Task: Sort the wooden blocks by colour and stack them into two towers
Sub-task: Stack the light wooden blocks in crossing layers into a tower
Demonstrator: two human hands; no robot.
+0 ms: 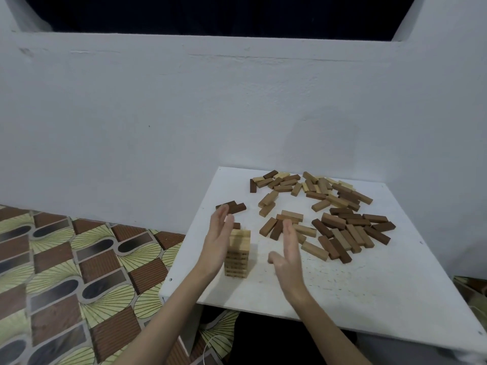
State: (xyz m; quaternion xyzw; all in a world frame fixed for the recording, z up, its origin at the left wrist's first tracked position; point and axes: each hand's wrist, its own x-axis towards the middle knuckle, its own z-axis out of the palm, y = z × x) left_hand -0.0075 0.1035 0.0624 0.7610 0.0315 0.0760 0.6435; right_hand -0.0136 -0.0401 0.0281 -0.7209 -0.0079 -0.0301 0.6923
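Note:
A tower of light wooden blocks (238,254) stands near the front left of the white table (369,291). My left hand (217,241) is flat and open against the tower's left side. My right hand (288,255) is open, fingers straight, a short way to the right of the tower and apart from it. Behind the left hand lie a few dark brown blocks (235,206), one partly hidden by my fingers. A loose spread of mixed light and dark blocks (332,212) covers the far and right part of the table.
A white wall (184,114) rises directly behind the table. Patterned floor covering (79,272) lies to the left, below the table's left edge. A thin white cable (210,343) hangs under the front edge. Bare tabletop shows at the front right.

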